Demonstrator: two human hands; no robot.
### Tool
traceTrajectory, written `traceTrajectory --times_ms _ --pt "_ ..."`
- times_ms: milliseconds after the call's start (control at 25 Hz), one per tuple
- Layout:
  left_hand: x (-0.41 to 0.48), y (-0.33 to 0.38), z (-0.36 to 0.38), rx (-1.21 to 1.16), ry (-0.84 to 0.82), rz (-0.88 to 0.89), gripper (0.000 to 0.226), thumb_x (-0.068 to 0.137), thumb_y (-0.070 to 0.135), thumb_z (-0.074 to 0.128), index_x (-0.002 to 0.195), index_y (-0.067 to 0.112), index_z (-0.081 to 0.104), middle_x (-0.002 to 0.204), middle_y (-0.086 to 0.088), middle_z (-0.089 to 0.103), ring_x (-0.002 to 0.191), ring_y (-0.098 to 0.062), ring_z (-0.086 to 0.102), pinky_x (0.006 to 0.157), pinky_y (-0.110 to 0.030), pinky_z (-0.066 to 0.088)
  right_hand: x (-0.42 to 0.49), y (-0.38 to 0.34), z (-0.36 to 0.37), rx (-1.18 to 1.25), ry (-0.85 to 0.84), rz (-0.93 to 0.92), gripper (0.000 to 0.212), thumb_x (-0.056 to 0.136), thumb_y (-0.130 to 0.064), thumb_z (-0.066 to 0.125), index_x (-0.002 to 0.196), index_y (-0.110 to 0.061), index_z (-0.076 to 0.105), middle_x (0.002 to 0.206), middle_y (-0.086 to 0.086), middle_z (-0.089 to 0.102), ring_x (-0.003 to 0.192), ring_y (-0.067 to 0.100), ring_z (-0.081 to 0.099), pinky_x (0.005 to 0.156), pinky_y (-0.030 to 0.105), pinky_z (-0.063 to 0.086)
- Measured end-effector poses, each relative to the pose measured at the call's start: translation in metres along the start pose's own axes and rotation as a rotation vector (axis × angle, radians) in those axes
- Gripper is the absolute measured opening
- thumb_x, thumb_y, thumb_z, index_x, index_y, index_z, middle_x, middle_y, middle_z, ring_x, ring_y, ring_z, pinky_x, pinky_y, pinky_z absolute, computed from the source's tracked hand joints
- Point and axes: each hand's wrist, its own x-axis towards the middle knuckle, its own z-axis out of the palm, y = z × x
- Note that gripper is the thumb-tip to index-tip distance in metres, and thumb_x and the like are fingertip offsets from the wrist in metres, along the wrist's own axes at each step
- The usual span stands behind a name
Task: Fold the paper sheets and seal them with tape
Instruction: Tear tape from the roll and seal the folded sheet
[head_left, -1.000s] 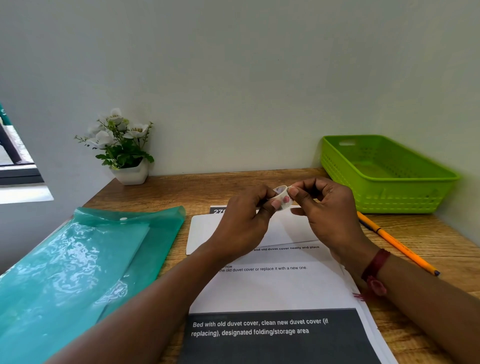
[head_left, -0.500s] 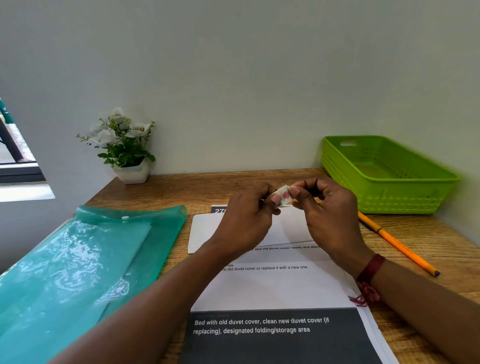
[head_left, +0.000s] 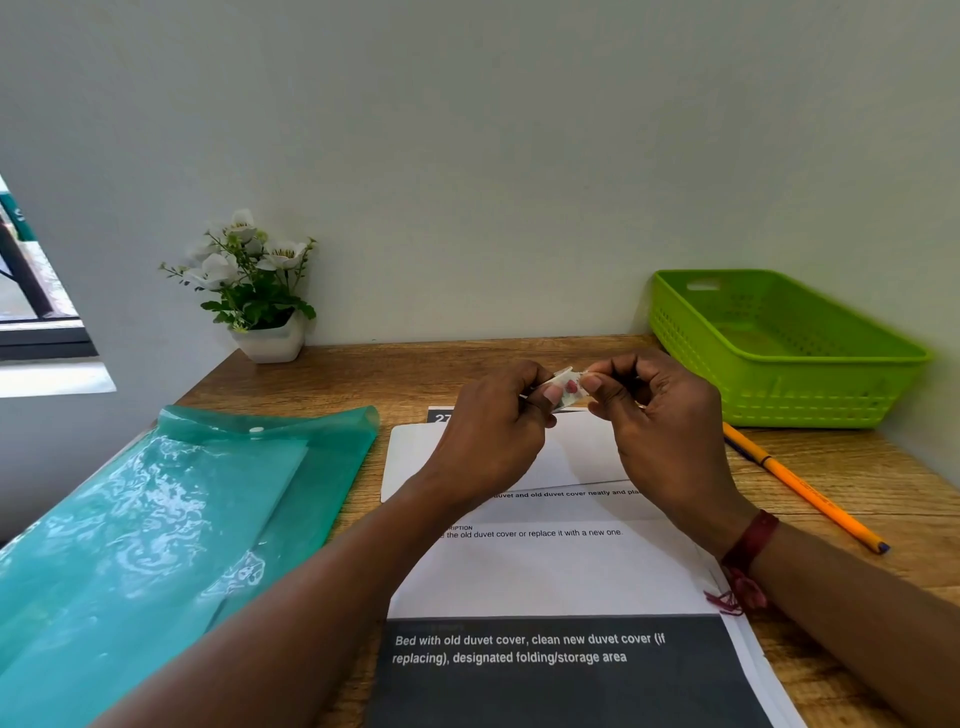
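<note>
At the lower left of the frame, a translucent teal plastic folder (head_left: 156, 519) is lying on the wooden tabletop (head_left: 363, 374). At centre, the left hand (head_left: 493, 436) and right hand (head_left: 665, 431) are pinching a small clear roll of tape (head_left: 566, 387) between them, hovering above a folded white paper sheet (head_left: 410, 452) that is resting on printed white sheets (head_left: 545, 577). At the right, an orange pencil (head_left: 802, 491) is lying just beside a perforated green plastic basket (head_left: 805, 400).
</note>
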Motion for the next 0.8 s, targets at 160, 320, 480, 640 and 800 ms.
traceTrajectory --times_ms 160,320,480,640,800 --pt "0.0007 -0.0004 -0.0005 0.009 -0.013 -0.021 0.017 0.098 0.023 0.052 0.088 0.015 0.064 0.083 0.006 0.069 0.073 0.003 0.066 0.061 -0.011 0.041 -0.0005 -0.0019 -0.0002 -0.004 -0.01 0.004 0.024 0.084 -0.02 0.071 0.075 -0.041 0.064 0.081 -0.015 0.068 0.078 0.017 0.068 0.071 0.049 0.057" --pt "0.001 -0.0004 -0.0012 0.009 -0.02 -0.047 0.018 0.097 0.024 0.052 0.087 0.016 0.064 0.083 0.004 0.07 0.075 -0.006 0.067 0.069 -0.023 0.047 -0.0009 -0.003 0.0004 0.01 -0.018 0.021 0.024 0.084 -0.019 0.071 0.075 -0.04 0.064 0.082 -0.013 0.068 0.079 0.018 0.069 0.072 0.049 0.057" --pt "0.0005 -0.0008 -0.0009 0.023 -0.028 -0.057 0.018 0.097 0.025 0.052 0.087 0.015 0.063 0.086 -0.001 0.068 0.082 -0.022 0.066 0.074 -0.044 0.051 -0.0028 -0.0057 0.0014 -0.005 -0.043 0.032 0.028 0.085 -0.015 0.072 0.074 -0.039 0.063 0.082 -0.01 0.068 0.078 0.018 0.069 0.073 0.046 0.058" --pt "0.0005 0.0002 -0.0011 0.028 -0.033 -0.065 0.019 0.098 0.025 0.051 0.087 0.015 0.063 0.088 -0.002 0.068 0.083 -0.023 0.066 0.075 -0.048 0.051 -0.0041 -0.0067 0.0027 -0.024 -0.051 0.039 0.026 0.085 -0.017 0.07 0.074 -0.039 0.061 0.083 -0.009 0.069 0.079 0.017 0.069 0.074 0.044 0.059" --pt "-0.0001 -0.0004 -0.0031 -0.059 -0.078 -0.093 0.018 0.099 0.024 0.05 0.084 0.019 0.06 0.092 0.0 0.067 0.08 -0.011 0.069 0.068 -0.03 0.05 -0.0024 -0.0082 0.0012 0.0 -0.057 0.073 0.025 0.086 -0.015 0.07 0.075 -0.036 0.063 0.083 -0.007 0.07 0.078 0.017 0.07 0.075 0.041 0.059"
